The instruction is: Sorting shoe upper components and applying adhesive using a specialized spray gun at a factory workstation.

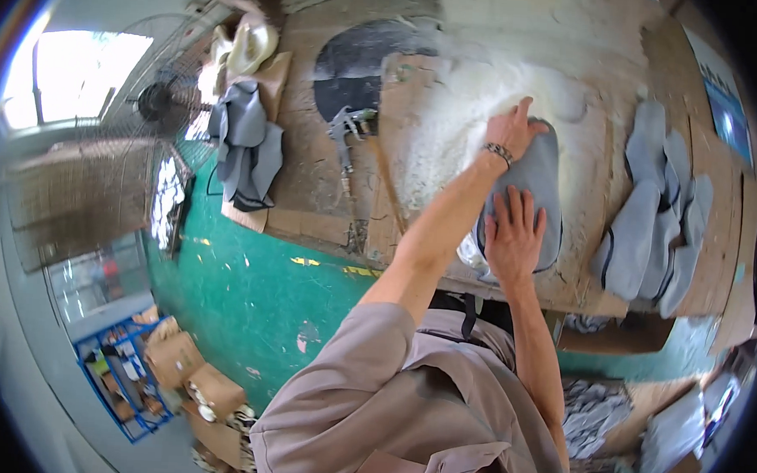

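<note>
A grey insole-shaped piece [532, 172] with a dark edge lies lengthwise on the cardboard-covered worktable [586, 273]. My right hand [515, 235] rests flat on its near half with the fingers spread. At its far end is my left hand [512, 130], a dark bracelet at the wrist. The index finger and thumb there stretch apart, and the thumb meets the far edge of the piece; the other fingers are partly hidden. Around the piece the table has a whitish, crusted coating [453, 112].
To the left lies a metal spray gun [347, 132] with a hose. Grey pieces [247, 140] are heaped at the table's left edge, and several similar pieces [645, 208] overlap on the right. A fan [159, 101] stands far left. Below the right side is a cardboard box [622, 335].
</note>
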The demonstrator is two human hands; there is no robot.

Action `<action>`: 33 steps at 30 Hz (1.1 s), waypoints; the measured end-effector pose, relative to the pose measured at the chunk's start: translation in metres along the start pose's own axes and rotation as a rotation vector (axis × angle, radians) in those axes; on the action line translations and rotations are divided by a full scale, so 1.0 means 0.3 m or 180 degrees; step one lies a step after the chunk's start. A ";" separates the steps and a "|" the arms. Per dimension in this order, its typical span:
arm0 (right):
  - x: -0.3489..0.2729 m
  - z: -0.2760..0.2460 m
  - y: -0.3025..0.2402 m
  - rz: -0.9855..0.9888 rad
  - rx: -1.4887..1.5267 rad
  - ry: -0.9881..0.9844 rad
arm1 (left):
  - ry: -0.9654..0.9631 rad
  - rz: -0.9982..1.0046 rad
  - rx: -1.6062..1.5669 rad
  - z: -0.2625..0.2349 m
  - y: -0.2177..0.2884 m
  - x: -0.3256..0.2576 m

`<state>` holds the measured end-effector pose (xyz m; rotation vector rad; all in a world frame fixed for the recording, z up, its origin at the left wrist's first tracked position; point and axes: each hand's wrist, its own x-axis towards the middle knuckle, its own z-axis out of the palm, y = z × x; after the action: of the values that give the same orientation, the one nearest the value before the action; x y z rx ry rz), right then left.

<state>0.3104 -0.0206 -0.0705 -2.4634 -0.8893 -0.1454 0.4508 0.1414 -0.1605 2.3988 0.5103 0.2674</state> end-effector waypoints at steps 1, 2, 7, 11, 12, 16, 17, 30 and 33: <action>0.002 0.031 -0.027 -0.0145 -0.0612 -0.0346 | 0.0083 -0.0019 0.0011 -0.048 -0.012 -0.030; 0.007 0.046 -0.024 -0.0217 -0.0608 -0.0330 | 0.0370 0.0083 -0.0201 -0.095 -0.031 -0.071; 0.012 0.060 -0.078 -0.0234 -0.0471 -0.0387 | 0.2046 -0.0181 -0.0038 -0.486 -0.505 -0.295; 0.012 0.079 -0.078 -0.0244 -0.0652 -0.0344 | 0.2991 -0.0760 0.2329 -1.064 -0.967 -0.499; 0.011 0.087 -0.079 -0.0241 -0.0689 -0.0370 | 0.2827 -0.1738 0.2524 -1.183 -1.065 -0.543; 0.001 0.110 -0.074 -0.0280 -0.0846 -0.0433 | 0.1437 -0.3058 0.2441 -1.518 -1.321 -0.568; -0.002 0.103 -0.069 -0.0225 -0.0917 -0.0457 | 0.1191 -0.3072 0.2408 -1.521 -1.328 -0.522; -0.016 0.124 -0.102 -0.0308 -0.1124 -0.0533 | 0.2020 -0.1132 0.1618 -1.163 -0.991 -0.649; -0.008 0.141 -0.121 -0.0380 -0.0992 -0.0470 | 0.1598 -0.1361 0.1227 -0.974 -0.799 -0.750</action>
<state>0.2828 0.0229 -0.0919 -2.7355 -1.1537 -0.1553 0.0854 0.3805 -0.1067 2.4948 1.3914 0.6292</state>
